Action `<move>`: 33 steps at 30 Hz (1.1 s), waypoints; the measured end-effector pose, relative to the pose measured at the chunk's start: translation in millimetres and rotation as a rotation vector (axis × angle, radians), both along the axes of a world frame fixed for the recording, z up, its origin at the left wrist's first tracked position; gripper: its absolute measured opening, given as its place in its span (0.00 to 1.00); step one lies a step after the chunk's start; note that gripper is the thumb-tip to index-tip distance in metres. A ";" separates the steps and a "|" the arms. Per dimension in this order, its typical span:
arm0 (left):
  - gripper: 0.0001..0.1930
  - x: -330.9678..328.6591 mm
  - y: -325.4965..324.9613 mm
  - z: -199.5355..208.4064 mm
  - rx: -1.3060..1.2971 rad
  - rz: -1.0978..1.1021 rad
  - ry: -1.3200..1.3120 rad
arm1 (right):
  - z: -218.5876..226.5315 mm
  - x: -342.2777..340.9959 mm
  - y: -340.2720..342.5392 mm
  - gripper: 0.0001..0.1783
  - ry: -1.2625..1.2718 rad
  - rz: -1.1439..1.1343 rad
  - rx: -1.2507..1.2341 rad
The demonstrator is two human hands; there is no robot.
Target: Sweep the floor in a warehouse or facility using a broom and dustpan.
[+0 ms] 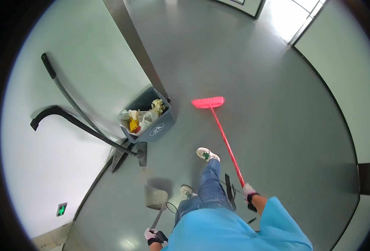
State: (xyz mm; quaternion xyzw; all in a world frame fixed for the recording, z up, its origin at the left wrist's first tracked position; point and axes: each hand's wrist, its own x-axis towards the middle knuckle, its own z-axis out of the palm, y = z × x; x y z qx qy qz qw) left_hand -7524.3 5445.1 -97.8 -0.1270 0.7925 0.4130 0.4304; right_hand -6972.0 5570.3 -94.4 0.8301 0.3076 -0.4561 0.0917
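Note:
My gloved right hand (pixel 248 190) is closed round the handle of a red broom (pixel 228 146). The broom stretches forward, its bristle head at the far end over the grey floor. Low on the left, my gloved left hand (pixel 150 234) grips the handle of a long-handled dustpan (pixel 156 198). The pan hangs beside my left foot, its shadow falling just beyond it. I cannot make out anything in the pan. Dark devices are strapped at both wrists.
Ahead to the left, a grey-blue bin (pixel 157 129) with rubbish stands by the wall corner. Beside it, a floor squeegee or similar tool with a black curved handle (pixel 84 125) and another long-handled tool (pixel 69 98) lean on the white wall. A doorway (pixel 283 21) opens far right.

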 end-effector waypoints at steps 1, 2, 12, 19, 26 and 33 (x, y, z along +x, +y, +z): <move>0.13 -5.7 13.7 7.2 -0.016 0.405 -0.181 | 0.7 -7.6 -39.3 0.13 0.002 -0.037 -0.018; 0.11 -21.1 7.6 10.5 0.004 0.320 -0.123 | 12.9 -26.3 -69.6 0.15 0.039 -0.055 -0.062; 0.09 -65.1 25.0 -11.9 -0.037 0.189 -0.172 | 132.3 -103.4 -323.3 0.19 -0.017 -0.057 -0.334; 0.10 -80.8 11.3 -32.4 -0.040 0.114 -0.165 | 144.8 -109.7 -355.8 0.21 -0.087 -0.257 -0.113; 0.09 -73.7 -32.5 17.1 -0.046 -0.023 -0.172 | 46.0 -60.7 -175.2 0.16 0.012 -0.368 0.403; 0.10 -80.7 -90.2 16.7 0.017 0.018 -0.083 | 19.2 -62.4 -60.8 0.14 0.105 -0.173 0.361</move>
